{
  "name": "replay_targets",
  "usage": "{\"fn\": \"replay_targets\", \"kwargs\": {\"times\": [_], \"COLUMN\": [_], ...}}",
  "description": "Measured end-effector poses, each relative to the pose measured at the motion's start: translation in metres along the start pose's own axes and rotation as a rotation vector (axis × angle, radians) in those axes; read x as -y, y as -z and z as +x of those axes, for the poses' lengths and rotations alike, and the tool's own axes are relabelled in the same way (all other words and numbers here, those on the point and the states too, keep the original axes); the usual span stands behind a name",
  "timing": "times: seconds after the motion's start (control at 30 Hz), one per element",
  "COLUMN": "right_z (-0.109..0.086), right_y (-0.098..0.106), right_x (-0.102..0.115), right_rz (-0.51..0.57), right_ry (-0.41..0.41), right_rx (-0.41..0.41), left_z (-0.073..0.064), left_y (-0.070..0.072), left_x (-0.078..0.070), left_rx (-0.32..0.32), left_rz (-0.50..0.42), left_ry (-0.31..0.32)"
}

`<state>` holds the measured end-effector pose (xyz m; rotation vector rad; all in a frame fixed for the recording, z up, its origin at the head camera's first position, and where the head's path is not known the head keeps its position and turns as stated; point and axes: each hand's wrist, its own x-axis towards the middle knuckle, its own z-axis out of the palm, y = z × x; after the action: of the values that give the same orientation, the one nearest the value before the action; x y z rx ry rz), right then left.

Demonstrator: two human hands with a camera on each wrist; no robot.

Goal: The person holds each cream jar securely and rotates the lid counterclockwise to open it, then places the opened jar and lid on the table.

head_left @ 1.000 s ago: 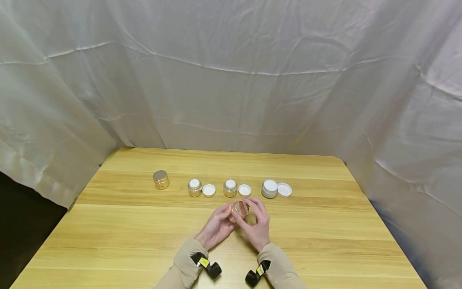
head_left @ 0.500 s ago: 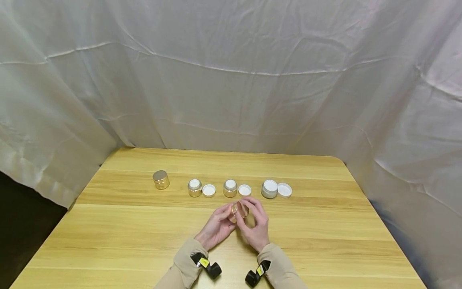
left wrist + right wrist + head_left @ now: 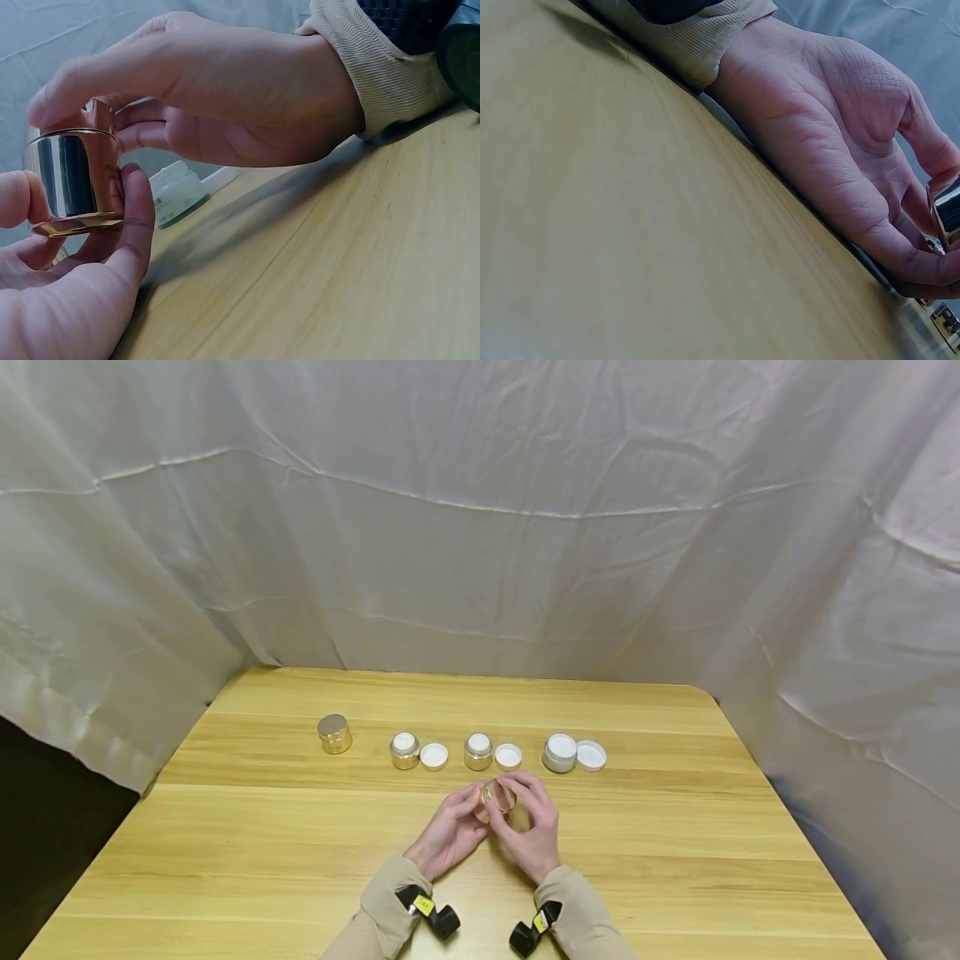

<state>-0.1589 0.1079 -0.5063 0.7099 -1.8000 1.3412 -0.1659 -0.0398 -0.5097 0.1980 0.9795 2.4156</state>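
A shiny copper-gold cosmetic jar (image 3: pixel 71 176) is held above the table between both hands. My left hand (image 3: pixel 446 837) grips its lower part, with thumb and fingers around the base in the left wrist view. From above, my right hand (image 3: pixel 536 842) pinches the jar's top with thumb and curled fingertips, which partly cover it. In the right wrist view, only an edge of the jar (image 3: pixel 951 206) shows at the right border, beside the right hand (image 3: pixel 832 142).
Behind the hands stand two gold jars (image 3: pixel 405 758) (image 3: pixel 478 758) and a pale jar (image 3: pixel 558 760), all uncapped. Upturned white-lined lids (image 3: pixel 434 756) (image 3: pixel 508 756) (image 3: pixel 592 755) lie beside them. A capped gold jar (image 3: pixel 335 735) stands far left. Grey curtains (image 3: pixel 480 568) surround the wooden table (image 3: pixel 262 852).
The right fingers have shifted slightly over the jar's top, and the thumb has moved a little across it. The left hand and the jars on the table stay where they were.
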Motion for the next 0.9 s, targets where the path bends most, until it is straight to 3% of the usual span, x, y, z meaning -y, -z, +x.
{"fn": "replay_targets", "kwargs": {"times": [0.13,0.43,0.73,0.9], "right_z": [-0.0049,-0.0058,-0.0063,-0.0050], "right_y": [0.0000,0.0001,0.0005,-0.0006], "right_x": [-0.0081,-0.0098,-0.0128,-0.0064], "right_rz": [-0.007,-0.015,-0.007,-0.042], "right_ry": [0.000,0.012,0.063,0.004], "right_rx": [0.014,-0.058,-0.017,-0.023], "left_z": [0.0000,-0.0009,-0.0011,-0.0012], "left_y": [0.0005,0.0000,-0.0011,-0.0016], "left_x": [0.0002,0.0000,-0.0007,-0.0011], "left_rx": [0.008,-0.002,-0.013,-0.024], "left_rz": [0.000,0.004,-0.004,-0.009], "left_ry": [-0.002,0.001,0.009,0.019]}}
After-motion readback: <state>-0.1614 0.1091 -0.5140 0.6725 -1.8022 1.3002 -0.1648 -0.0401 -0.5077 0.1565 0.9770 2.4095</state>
